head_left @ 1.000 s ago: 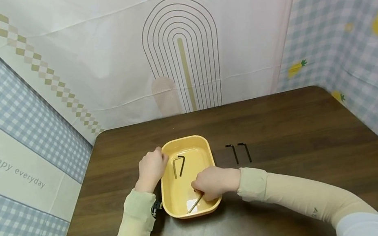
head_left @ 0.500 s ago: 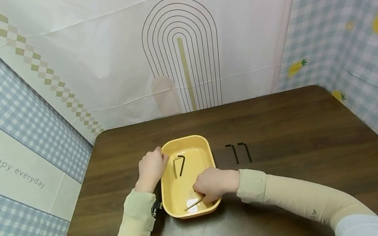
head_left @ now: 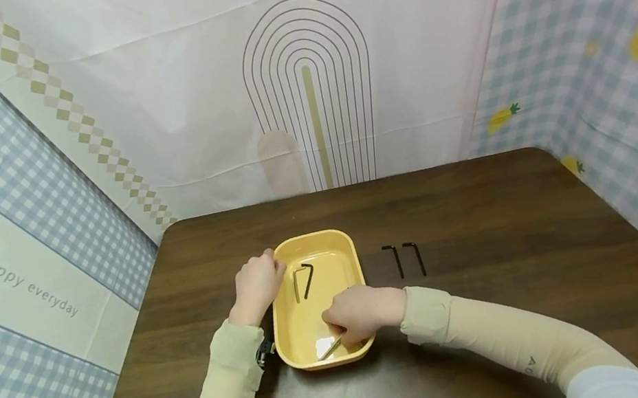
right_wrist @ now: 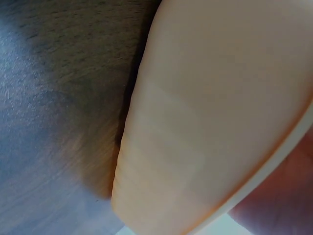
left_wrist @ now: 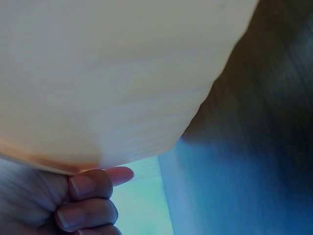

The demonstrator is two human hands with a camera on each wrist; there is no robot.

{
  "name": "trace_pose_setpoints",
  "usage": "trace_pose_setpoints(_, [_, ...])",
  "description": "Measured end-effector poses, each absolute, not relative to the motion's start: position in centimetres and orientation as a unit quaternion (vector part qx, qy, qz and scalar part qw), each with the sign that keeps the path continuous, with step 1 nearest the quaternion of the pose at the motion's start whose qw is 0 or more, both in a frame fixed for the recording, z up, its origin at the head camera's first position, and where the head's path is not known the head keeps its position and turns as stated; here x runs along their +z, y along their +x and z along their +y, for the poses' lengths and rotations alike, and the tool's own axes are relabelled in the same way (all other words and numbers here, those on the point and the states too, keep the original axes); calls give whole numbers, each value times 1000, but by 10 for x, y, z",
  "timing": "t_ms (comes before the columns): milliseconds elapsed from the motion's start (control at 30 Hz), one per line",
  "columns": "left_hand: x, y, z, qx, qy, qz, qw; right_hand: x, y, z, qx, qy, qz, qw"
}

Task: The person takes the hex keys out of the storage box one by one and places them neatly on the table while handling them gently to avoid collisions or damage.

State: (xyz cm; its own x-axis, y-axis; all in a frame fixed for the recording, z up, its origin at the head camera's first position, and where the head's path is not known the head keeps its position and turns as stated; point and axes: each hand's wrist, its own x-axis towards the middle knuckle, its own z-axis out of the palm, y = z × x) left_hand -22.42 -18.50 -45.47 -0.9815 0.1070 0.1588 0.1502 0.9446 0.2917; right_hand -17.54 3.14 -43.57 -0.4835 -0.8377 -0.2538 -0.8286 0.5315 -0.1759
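Note:
My left hand point(head_left: 255, 285) grips the left rim of a yellow tray point(head_left: 303, 330); in the left wrist view its curled fingers point(left_wrist: 87, 210) sit at the rim beside the tray wall point(left_wrist: 122, 63). Inside the tray's near right part, my right hand point(head_left: 363, 310) pinches a brass-coloured hex key point(head_left: 331, 348), whose shaft points down-left. The rest of that key is hidden by the hand. Toward the tray's far end lie a second brass-coloured hex key point(head_left: 296, 289) and a black hex key point(head_left: 309, 281). The tray's outer wall point(right_wrist: 186, 107) fills most of the right wrist view.
To the right of the tray, two black hex keys point(head_left: 398, 263) lie side by side on the dark wooden table point(head_left: 485, 221). A patterned curtain point(head_left: 186, 109) hangs behind the table, and checked cloth point(head_left: 607, 77) covers the right side.
The free end of the brass-coloured hex key in my right hand swung left, then back toward the tray's near side. My left hand keeps its grip on the rim.

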Motion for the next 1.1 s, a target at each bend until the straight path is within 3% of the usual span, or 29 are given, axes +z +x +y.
trace_pose_setpoints(467, [-456,-224,-185,-152,-69,-983,75,-428,-179,37,-126,-525,820,191])
trace_pose_setpoints(1100, [-455,-224,-184,-146,-68,-984,75,-419,-177,40,-162,-568,784,191])
